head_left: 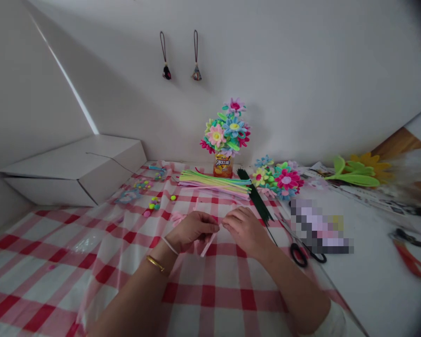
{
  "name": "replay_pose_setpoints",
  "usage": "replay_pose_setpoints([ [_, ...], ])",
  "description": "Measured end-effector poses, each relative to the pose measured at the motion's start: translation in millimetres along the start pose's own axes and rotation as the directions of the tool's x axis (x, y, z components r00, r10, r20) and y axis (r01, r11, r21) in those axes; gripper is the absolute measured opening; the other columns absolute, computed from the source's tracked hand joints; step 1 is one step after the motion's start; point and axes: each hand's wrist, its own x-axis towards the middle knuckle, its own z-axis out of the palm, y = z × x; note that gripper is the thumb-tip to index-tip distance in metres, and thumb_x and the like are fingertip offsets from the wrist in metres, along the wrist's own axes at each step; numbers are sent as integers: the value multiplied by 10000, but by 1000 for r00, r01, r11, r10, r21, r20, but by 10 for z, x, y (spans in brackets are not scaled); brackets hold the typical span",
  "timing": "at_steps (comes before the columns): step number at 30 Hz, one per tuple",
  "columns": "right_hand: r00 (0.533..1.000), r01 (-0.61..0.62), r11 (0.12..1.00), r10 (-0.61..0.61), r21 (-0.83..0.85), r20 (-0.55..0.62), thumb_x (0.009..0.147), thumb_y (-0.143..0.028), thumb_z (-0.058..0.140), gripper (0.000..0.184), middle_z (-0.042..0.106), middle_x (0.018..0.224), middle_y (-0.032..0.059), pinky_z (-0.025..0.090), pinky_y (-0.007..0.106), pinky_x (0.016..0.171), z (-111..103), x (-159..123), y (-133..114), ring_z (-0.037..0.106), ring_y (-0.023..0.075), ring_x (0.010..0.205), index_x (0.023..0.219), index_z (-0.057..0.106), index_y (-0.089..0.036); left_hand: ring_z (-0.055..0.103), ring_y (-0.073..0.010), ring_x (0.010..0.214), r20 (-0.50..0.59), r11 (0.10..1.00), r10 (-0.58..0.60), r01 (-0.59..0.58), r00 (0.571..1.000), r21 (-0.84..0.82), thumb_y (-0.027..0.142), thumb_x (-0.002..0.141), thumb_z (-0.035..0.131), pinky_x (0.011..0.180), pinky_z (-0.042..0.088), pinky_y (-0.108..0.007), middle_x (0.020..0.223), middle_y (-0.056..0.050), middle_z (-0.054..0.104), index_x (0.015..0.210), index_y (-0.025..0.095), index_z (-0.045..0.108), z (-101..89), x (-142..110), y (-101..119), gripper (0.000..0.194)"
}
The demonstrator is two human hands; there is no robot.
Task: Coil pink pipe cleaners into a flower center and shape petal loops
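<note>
A pale pink pipe cleaner (207, 246) runs down from between my fingertips, over the checked cloth. My left hand (195, 228) pinches it with thumb and forefinger. Close by on the right, my right hand (245, 230) has its fingertips closed on the same pipe cleaner; the exact grip is partly hidden. Just behind my left hand lies a looped pink pipe-cleaner piece (177, 218). Beyond both hands is a bundle of yellow, green, blue and pink pipe cleaners (215, 183). Dark green stems (257, 199) lie to the right of that bundle.
A pipe-cleaner bouquet (231, 128) stands in an orange can (223, 165) by the wall. More fuzzy flowers (284, 180), scissors (298, 254), a blurred-out phone-like object (321, 229) and red-handled pliers (412, 257) lie right. Pompoms (154, 204) and a white box (87, 173) are left.
</note>
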Motion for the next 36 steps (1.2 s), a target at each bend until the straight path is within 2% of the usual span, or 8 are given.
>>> replay_pose_setpoints([
  [6,998,-45,996,41,80,55,835,-175,492,127,603,785,64,431,327,723,-12,12,-34,529,177,780,801,614,-165,419,-57,390,12,1000,18,-18,1000,-26,270,626,677,396,256,-188,432,35,502,648,105,601,22,16,-19,183],
  [11,952,-306,887,290,347,99,814,-181,491,109,594,797,43,436,271,667,15,-7,-54,551,148,752,793,597,-172,439,-56,408,7,996,39,-39,999,-86,280,629,688,403,273,-181,462,39,508,665,112,591,32,43,-49,197],
  [14,869,-485,690,450,538,206,791,-247,516,116,593,694,12,429,250,591,35,-10,-46,546,128,644,744,594,-176,471,-59,444,14,987,33,-30,999,-158,283,603,715,441,324,-184,517,38,523,687,113,591,43,65,-74,227],
  [17,749,-624,337,514,705,418,763,-308,545,156,554,546,-22,410,232,486,42,5,-47,507,99,479,709,577,-165,498,-69,476,19,977,18,-14,1000,-211,289,588,731,490,366,-202,550,35,534,707,116,592,55,81,-96,252],
  [19,692,-645,128,516,754,505,732,-322,583,172,557,519,-24,413,227,467,44,20,-56,509,92,445,686,566,-158,502,-71,489,21,971,23,-18,1000,-237,297,586,735,510,374,-209,571,25,549,718,111,597,64,84,-101,266],
  [21,669,-631,12,515,776,536,705,-325,615,182,580,523,-13,427,227,472,48,29,-66,534,96,454,676,567,-152,504,-71,504,29,965,31,-23,999,-263,306,579,742,529,375,-213,595,9,570,720,103,603,73,83,-95,283],
  [27,662,-575,-127,509,808,551,663,-321,659,203,615,565,2,484,256,515,59,24,-73,583,113,483,695,577,-139,512,-77,515,31,949,23,-12,999,-315,306,582,746,548,374,-217,587,-3,585,714,98,605,117,69,-68,283],
  [36,633,-569,-226,493,791,597,646,-294,674,191,620,543,-2,485,241,483,11,42,-115,587,114,476,690,567,-142,517,-87,518,-4,942,72,-70,997,-328,294,588,741,543,382,-231,596,-1,574,705,95,597,165,61,-52,272],
])
